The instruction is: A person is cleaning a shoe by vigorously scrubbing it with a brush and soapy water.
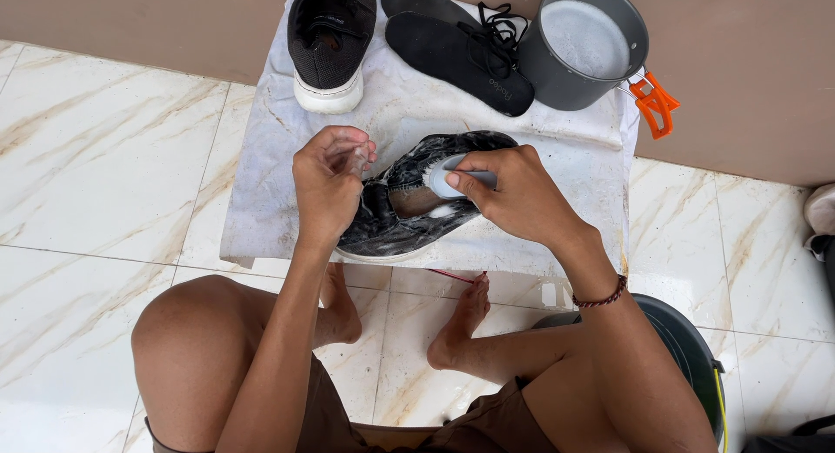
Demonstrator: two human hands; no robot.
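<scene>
A wet black shoe [409, 201], lying on a white cloth [261, 201], is gripped at its opening by the left hand [329, 179], while a brush [452, 176] is clasped against it by the right hand [513, 192]

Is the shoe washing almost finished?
About halfway, it seems. Done: laces and insoles are out, soapy water sits in the pot. In hand: the right hand scrubs the sudsy shoe with a brush; the left hand steadies it. Left: the dry-looking second shoe.
</scene>
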